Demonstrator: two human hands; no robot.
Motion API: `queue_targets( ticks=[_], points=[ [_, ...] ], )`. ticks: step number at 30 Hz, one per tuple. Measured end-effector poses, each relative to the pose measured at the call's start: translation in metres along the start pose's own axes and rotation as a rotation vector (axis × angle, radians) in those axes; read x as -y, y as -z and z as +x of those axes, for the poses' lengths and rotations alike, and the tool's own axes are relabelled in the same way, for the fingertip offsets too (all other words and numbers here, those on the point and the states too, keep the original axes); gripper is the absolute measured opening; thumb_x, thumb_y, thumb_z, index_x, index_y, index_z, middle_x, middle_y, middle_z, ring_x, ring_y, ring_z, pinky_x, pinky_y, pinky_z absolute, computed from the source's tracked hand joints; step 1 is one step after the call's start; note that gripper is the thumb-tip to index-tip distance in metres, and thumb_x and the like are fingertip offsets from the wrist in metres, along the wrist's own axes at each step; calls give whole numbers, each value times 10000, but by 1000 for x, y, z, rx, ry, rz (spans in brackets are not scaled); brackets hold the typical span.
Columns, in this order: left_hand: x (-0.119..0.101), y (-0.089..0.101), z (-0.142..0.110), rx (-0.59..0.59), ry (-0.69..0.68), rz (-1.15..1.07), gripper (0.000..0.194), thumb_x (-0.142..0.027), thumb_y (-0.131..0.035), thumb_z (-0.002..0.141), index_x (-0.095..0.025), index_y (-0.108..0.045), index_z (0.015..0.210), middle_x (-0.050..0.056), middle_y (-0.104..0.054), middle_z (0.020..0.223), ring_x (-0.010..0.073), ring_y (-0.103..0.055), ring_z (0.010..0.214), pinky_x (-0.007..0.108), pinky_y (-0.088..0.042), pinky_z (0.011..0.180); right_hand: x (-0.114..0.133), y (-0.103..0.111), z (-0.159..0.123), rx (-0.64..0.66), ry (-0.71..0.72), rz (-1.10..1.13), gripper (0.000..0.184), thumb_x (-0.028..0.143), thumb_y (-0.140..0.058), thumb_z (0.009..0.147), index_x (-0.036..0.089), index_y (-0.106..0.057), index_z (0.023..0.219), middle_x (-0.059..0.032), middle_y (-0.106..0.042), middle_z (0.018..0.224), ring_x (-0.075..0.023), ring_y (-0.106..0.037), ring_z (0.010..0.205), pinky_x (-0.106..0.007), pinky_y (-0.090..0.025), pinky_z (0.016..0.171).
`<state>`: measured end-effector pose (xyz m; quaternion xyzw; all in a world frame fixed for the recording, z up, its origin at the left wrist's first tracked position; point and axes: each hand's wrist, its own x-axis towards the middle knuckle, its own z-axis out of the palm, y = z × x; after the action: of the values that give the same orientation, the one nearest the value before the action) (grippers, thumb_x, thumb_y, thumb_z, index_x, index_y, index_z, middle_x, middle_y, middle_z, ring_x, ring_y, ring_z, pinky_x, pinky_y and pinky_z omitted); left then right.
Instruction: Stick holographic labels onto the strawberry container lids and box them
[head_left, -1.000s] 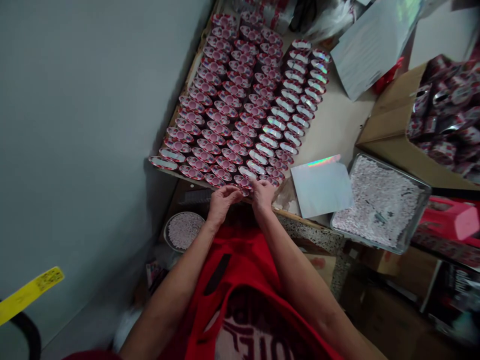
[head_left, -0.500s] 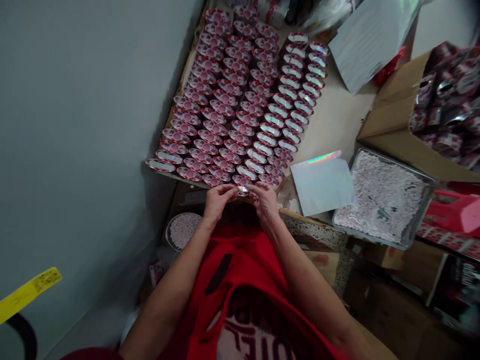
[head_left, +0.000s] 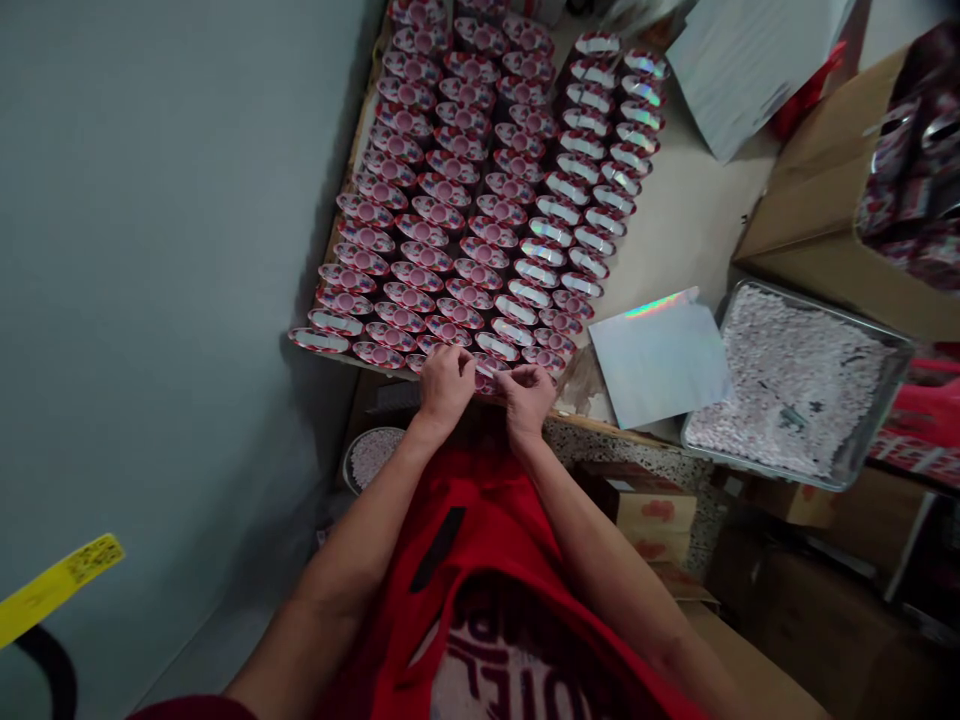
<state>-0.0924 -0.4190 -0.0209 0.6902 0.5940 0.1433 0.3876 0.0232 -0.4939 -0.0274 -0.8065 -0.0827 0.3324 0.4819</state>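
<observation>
My left hand (head_left: 448, 385) and my right hand (head_left: 529, 396) meet at the table's front edge, both with fingers pinched. Between their fingertips lies a small white strip (head_left: 486, 370), right over an oval-topped pack (head_left: 486, 387) in the front row. I cannot make out whether the strip touches the pack. Around my hands stand rows of the same red and pink packs (head_left: 424, 230). Many have a round pink spot in the middle of the top, while others (head_left: 535, 273) show a whitish, shiny oval there.
A silvery sheet (head_left: 660, 360) lies on the table to the right, overlapping a metal tray (head_left: 795, 390) of small pale pieces. Behind the tray stands a cardboard box (head_left: 814, 190) full of shiny packs. A round bowl (head_left: 373, 455) sits below the table edge, near the wall (head_left: 165, 250).
My left hand has moved slightly up and turned, with its fingers more curled. My right hand stays close to the same pack, slightly lower. The whole view has shifted a little.
</observation>
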Motion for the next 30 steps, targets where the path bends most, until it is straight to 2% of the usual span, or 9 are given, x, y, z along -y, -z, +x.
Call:
queue_targets(
  ticks=[2, 6, 12, 19, 22, 27, 30],
  points=[
    [-4, -3, 3, 3, -47, 112, 80, -195, -659, 899, -219, -681, 825, 122, -695, 997, 310, -626, 1025, 429, -466, 932, 0, -4, 3, -26, 38, -61, 238, 329, -781, 630, 222, -592, 728, 36, -628, 691, -141, -562, 655, -269, -480, 668],
    [-6, -7, 2, -2, -39, 226, 46, -233, -662, 920, -214, -684, 884, 143, -666, 1094, 346, -591, 1104, 459, -429, 953, 3, -9, 6, -32, 37, -62, 243, 275, -752, 637, 230, -575, 796, 48, -627, 707, -145, -590, 676, -265, -489, 700],
    [-4, -8, 1, -9, -50, 248, 61, -251, -666, 927, -215, -683, 881, 140, -668, 1085, 345, -587, 1084, 447, -419, 928, 5, -12, 5, -24, 64, -5, 276, 256, -723, 644, 233, -549, 857, 45, -631, 721, -150, -612, 676, -267, -494, 699],
    [-2, -12, -1, -9, -42, 329, 105, -292, -632, 960, -211, -698, 954, 128, -672, 1112, 327, -578, 1100, 438, -417, 950, 6, -13, 8, -23, 43, -110, 247, 257, -692, 668, 237, -534, 856, 52, -617, 719, -158, -607, 679, -271, -492, 695],
    [-1, -12, -2, 2, -43, 338, 129, -304, -614, 969, -206, -697, 975, 130, -666, 1119, 324, -570, 1122, 436, -419, 968, 10, -15, 9, -33, 54, -211, 226, 244, -687, 676, 233, -535, 843, 54, -607, 725, -162, -600, 690, -273, -480, 709],
    [-4, -8, -1, -29, 2, 270, 133, -319, -642, 935, -189, -659, 953, 144, -630, 1123, 342, -565, 1135, 469, -431, 1012, 20, -8, 13, -33, 80, -527, 233, 256, -744, 713, 240, -577, 875, 50, -629, 773, -170, -588, 725, -269, -427, 715],
    [-6, -5, 9, -125, 105, 320, 349, -392, -759, 847, -156, -612, 1057, 180, -607, 1179, 380, -545, 1179, 512, -439, 1028, 24, 2, 21, 22, 5, -668, 278, 369, -827, 726, 252, -600, 835, 47, -649, 770, -178, -587, 722, -267, -387, 676]
  ],
)
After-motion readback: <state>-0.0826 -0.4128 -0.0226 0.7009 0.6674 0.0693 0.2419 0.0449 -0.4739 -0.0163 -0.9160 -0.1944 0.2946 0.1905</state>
